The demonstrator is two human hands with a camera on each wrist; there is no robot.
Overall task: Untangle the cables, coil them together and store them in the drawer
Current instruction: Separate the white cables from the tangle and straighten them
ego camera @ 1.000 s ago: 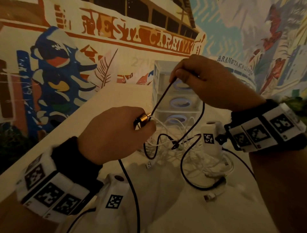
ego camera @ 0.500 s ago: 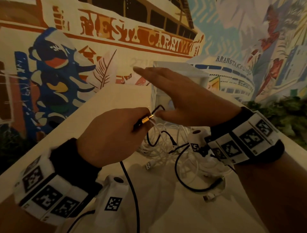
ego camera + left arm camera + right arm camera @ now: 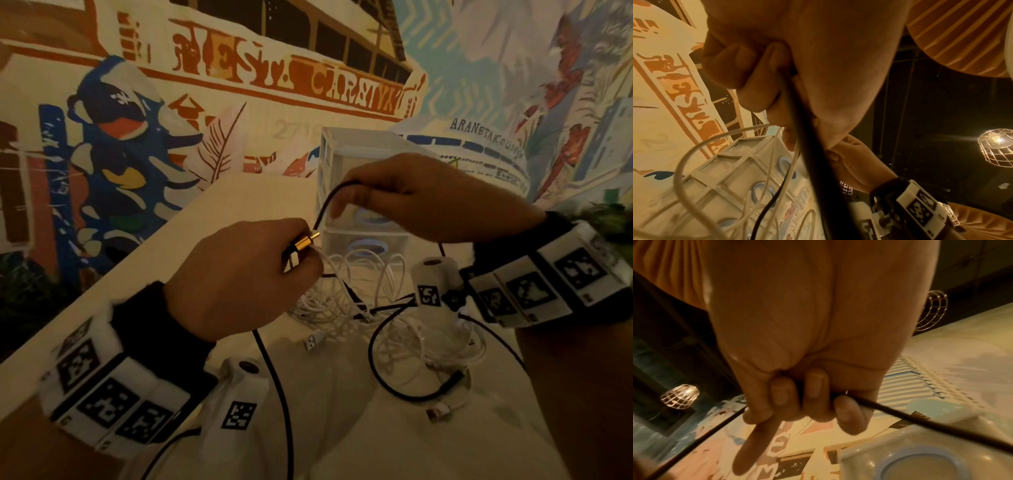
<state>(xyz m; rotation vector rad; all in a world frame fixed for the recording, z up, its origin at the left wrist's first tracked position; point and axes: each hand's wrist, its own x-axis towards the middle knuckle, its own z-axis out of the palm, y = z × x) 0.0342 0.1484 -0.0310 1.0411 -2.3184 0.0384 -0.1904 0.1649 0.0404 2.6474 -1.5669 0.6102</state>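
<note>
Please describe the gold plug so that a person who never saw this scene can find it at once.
Start at the white plastic drawer unit standing at the back of the pale table. In front of it, the left hand holds the small gold metal plug on the black cable. It is the only shiny gold part; the other connectors are white.

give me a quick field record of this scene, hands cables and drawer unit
left hand: grips the gold plug end of the black cable
right hand: pinches the black cable further along, raised above the pile
white cables: tangled on the table, black cable looped through them
drawer unit: behind the pile, visible drawers shut
stage: untangling, nothing stored
</note>
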